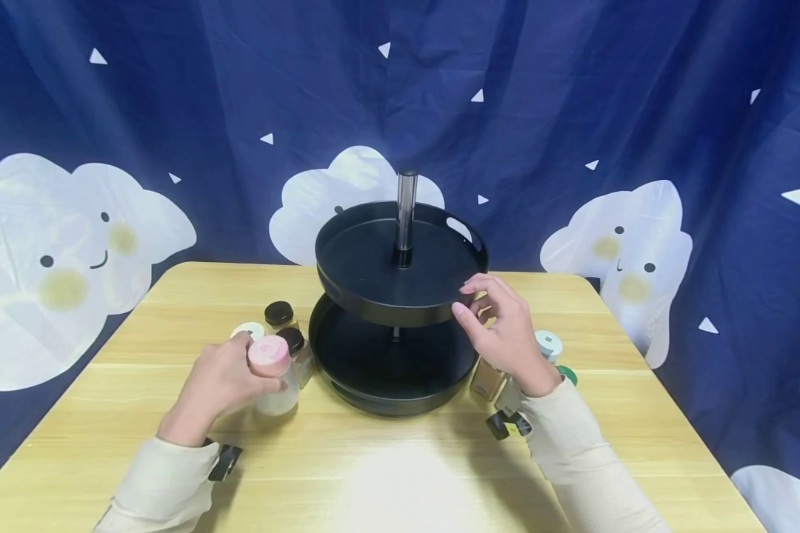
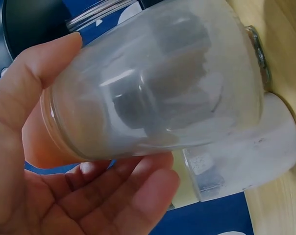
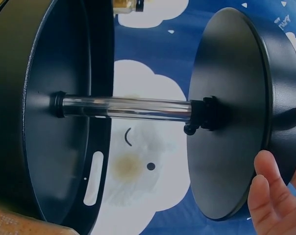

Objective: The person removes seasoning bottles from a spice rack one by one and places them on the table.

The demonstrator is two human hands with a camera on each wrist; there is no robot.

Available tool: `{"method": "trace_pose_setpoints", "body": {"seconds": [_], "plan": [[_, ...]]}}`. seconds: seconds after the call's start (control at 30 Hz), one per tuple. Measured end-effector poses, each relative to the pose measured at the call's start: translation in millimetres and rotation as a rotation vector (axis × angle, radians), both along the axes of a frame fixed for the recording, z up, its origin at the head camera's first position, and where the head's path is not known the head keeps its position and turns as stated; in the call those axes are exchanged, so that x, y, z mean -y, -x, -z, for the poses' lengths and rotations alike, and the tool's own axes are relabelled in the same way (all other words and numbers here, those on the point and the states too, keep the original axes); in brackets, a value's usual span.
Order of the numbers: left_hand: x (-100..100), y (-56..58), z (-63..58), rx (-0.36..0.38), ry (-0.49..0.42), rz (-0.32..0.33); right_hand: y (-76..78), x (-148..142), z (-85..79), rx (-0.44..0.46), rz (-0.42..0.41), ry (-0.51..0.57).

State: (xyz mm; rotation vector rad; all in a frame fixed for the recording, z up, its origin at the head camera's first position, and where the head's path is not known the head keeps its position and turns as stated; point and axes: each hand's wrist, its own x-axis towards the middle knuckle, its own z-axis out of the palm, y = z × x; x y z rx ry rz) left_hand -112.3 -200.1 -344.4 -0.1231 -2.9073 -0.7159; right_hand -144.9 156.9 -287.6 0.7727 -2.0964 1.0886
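My left hand (image 1: 223, 381) grips a cloudy, see-through shaker jar (image 1: 278, 400) with a pink lid, thumb on one side and fingers on the other. In the left wrist view the jar (image 2: 158, 83) is tilted across the palm, with a white container (image 2: 251, 147) behind it. A black two-tier round tray stand stands mid-table, its upper tray (image 1: 367, 266) and lower tray (image 1: 387, 377) joined by a shiny post (image 1: 407, 211). My right hand (image 1: 503, 326) is at the upper tray's right rim, fingers loosely bent, fingertips (image 3: 267, 164) right at the edge.
Left of the stand are two black-lidded jars (image 1: 279, 314) and a white-lidded container (image 1: 250, 330). To its right, partly behind my right arm, are a brown-filled jar (image 1: 487, 379), a white lid (image 1: 548, 343) and a green lid (image 1: 567, 374). A blue cloud-print curtain (image 1: 240, 89) hangs behind the table.
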Motion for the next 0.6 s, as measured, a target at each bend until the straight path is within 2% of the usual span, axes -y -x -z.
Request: {"method": "trace_pose_setpoints", "body": {"seconds": [0.6], "plan": [[2.1, 1.6, 12.5, 0.037, 0.035, 0.002, -0.2, 1.4, 0.5, 0.002, -0.006, 0.007]]}}
